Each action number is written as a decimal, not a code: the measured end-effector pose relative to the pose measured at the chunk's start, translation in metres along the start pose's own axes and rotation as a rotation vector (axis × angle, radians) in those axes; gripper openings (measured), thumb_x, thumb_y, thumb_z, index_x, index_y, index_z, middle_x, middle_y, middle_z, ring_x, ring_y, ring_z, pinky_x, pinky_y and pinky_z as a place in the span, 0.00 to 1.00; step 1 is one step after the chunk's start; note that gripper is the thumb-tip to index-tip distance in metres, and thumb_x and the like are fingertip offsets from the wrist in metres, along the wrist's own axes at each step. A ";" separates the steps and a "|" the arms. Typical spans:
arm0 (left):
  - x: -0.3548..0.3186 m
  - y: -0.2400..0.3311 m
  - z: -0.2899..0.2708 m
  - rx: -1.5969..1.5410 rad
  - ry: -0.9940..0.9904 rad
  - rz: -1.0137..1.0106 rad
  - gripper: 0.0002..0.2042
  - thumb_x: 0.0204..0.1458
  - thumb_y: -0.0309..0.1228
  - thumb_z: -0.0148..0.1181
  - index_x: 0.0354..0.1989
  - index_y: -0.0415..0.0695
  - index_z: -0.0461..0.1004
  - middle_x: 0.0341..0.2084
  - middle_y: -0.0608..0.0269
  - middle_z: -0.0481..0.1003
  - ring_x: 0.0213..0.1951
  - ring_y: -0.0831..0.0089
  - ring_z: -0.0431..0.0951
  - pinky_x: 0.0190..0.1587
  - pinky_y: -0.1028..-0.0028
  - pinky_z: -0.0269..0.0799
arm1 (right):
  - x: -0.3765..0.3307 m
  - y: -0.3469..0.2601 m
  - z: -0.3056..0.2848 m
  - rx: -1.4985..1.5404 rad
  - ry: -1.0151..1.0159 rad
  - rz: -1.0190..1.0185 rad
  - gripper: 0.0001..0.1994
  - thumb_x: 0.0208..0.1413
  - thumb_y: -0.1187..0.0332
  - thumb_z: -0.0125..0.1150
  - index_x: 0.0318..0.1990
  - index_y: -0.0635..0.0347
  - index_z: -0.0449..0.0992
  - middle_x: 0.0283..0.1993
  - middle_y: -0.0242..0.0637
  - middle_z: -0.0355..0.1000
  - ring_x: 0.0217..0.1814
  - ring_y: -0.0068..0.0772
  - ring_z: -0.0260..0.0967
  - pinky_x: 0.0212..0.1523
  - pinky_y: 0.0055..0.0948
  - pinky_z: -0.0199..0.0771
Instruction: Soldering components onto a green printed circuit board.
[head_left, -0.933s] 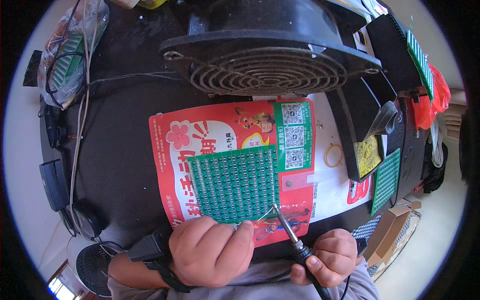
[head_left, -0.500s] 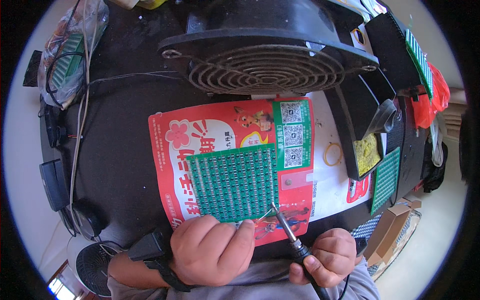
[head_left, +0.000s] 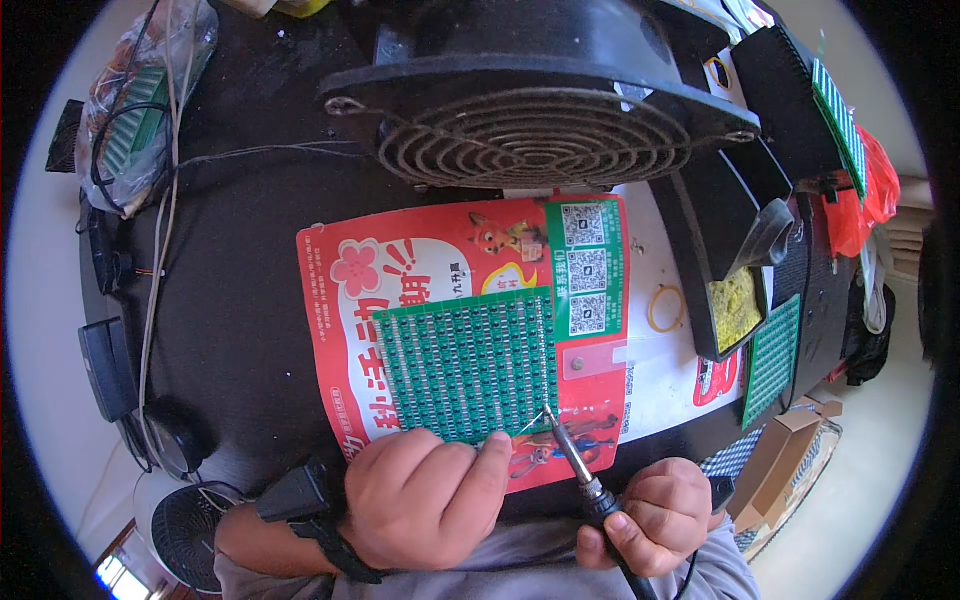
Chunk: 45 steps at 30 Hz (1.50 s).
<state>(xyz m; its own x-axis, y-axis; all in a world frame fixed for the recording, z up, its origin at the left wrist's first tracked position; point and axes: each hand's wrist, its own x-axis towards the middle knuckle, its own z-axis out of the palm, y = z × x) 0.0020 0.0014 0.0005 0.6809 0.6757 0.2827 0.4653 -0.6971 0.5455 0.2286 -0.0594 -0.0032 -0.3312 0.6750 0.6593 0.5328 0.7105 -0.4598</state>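
Over at the upper left of the frame, a clear plastic bag (head_left: 150,180) bulged around green boards, pale cables running down past it, and below, at the left, a black adapter (head_left: 108,370) lay by the edge of the dark worktop (head_left: 240,290). Into the lower middle, and there was the left hand (head_left: 425,500), a black strap (head_left: 340,550) at its wrist! It was curled up tight, thumb pressed to the fingers, pinching a thin wire (head_left: 530,424) that poked out up and to the right.

Just above it, dead centre, lay the circuit board (head_left: 465,365), green and packed with rows of tiny parts, flat on a red leaflet (head_left: 335,270), its lower edge partly covered by that hand. At the top, a big black fan (head_left: 540,135) loomed with its ringed grille. And at the board's lower right corner, wire and soldering iron (head_left: 590,487) met, or very nearly; contact was too small to call. The right hand (head_left: 660,515), lower right of centre, had its fingers wrapped firmly round the iron's dark handle.

Further right, a yellow sponge (head_left: 735,310) sat in a black holder (head_left: 705,230), a second green board (head_left: 772,360) lay beside it, an open cardboard box (head_left: 783,460) stood below, and a red bag (head_left: 865,200) hung at the upper right.
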 end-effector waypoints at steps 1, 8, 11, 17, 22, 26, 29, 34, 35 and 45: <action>0.000 0.001 -0.001 0.005 0.002 -0.003 0.12 0.37 0.20 0.63 0.32 0.31 0.74 0.16 0.62 0.71 0.14 0.72 0.67 0.17 0.75 0.62 | 0.002 0.000 0.001 0.000 0.002 -0.001 0.11 0.36 0.69 0.66 0.28 0.56 0.70 0.17 0.26 0.59 0.16 0.23 0.56 0.14 0.20 0.55; 0.000 0.000 0.001 -0.010 -0.003 0.001 0.11 0.37 0.20 0.63 0.32 0.31 0.75 0.16 0.63 0.71 0.14 0.72 0.67 0.17 0.75 0.62 | -0.001 -0.001 0.000 0.002 0.000 0.009 0.11 0.37 0.69 0.65 0.29 0.56 0.70 0.17 0.26 0.59 0.16 0.23 0.56 0.14 0.20 0.57; -0.001 -0.001 0.000 -0.008 -0.012 0.013 0.11 0.37 0.21 0.63 0.32 0.31 0.75 0.16 0.63 0.71 0.14 0.72 0.67 0.17 0.75 0.62 | 0.012 0.000 0.002 -0.009 -0.036 0.022 0.11 0.37 0.69 0.65 0.29 0.56 0.70 0.17 0.26 0.59 0.16 0.23 0.56 0.14 0.20 0.57; -0.002 -0.002 0.003 0.008 0.021 0.038 0.12 0.36 0.21 0.63 0.33 0.31 0.75 0.16 0.63 0.71 0.15 0.72 0.67 0.18 0.75 0.62 | 0.015 0.001 0.005 -0.021 -0.010 0.012 0.11 0.37 0.68 0.65 0.29 0.56 0.69 0.17 0.26 0.58 0.16 0.23 0.56 0.14 0.20 0.57; -0.003 -0.002 0.003 0.012 0.020 0.042 0.12 0.37 0.21 0.62 0.33 0.31 0.75 0.16 0.64 0.71 0.15 0.72 0.66 0.17 0.75 0.62 | 0.003 0.000 0.001 -0.006 0.004 0.004 0.11 0.37 0.68 0.65 0.29 0.56 0.69 0.17 0.26 0.58 0.16 0.22 0.55 0.13 0.21 0.57; -0.001 -0.002 0.003 0.008 0.016 0.042 0.12 0.37 0.21 0.62 0.33 0.31 0.75 0.16 0.64 0.70 0.14 0.72 0.66 0.17 0.75 0.61 | 0.016 0.001 0.004 -0.018 -0.008 0.010 0.11 0.38 0.68 0.65 0.29 0.57 0.69 0.17 0.26 0.58 0.16 0.22 0.55 0.13 0.20 0.57; -0.001 -0.002 0.003 0.006 0.024 0.046 0.13 0.36 0.22 0.62 0.33 0.32 0.75 0.16 0.64 0.70 0.15 0.72 0.66 0.17 0.75 0.61 | 0.014 0.002 0.001 0.015 -0.040 0.001 0.11 0.38 0.68 0.65 0.29 0.57 0.69 0.17 0.26 0.58 0.16 0.22 0.55 0.13 0.20 0.58; -0.001 -0.001 0.003 0.001 -0.002 0.039 0.13 0.36 0.23 0.63 0.33 0.32 0.75 0.17 0.64 0.70 0.15 0.72 0.66 0.18 0.75 0.62 | 0.014 -0.001 0.002 0.002 -0.018 0.023 0.11 0.38 0.68 0.65 0.29 0.57 0.69 0.17 0.26 0.58 0.15 0.22 0.55 0.13 0.20 0.60; -0.001 0.000 0.002 -0.003 -0.021 0.034 0.13 0.37 0.24 0.63 0.33 0.32 0.75 0.17 0.64 0.70 0.16 0.72 0.66 0.18 0.74 0.62 | 0.015 0.000 0.003 -0.003 -0.018 0.028 0.11 0.38 0.68 0.65 0.28 0.57 0.69 0.17 0.26 0.58 0.15 0.22 0.55 0.13 0.20 0.60; 0.000 0.000 0.004 -0.005 0.002 0.029 0.12 0.36 0.23 0.64 0.33 0.33 0.76 0.17 0.65 0.69 0.16 0.73 0.66 0.17 0.75 0.61 | 0.016 0.000 0.001 0.012 -0.033 0.028 0.11 0.38 0.69 0.64 0.28 0.57 0.68 0.17 0.26 0.59 0.15 0.22 0.56 0.14 0.20 0.60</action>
<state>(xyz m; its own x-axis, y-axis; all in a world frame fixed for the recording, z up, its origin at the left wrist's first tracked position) 0.0042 0.0000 -0.0023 0.6925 0.6560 0.3002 0.4430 -0.7151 0.5407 0.2222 -0.0484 0.0063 -0.3414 0.7010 0.6262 0.5333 0.6930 -0.4851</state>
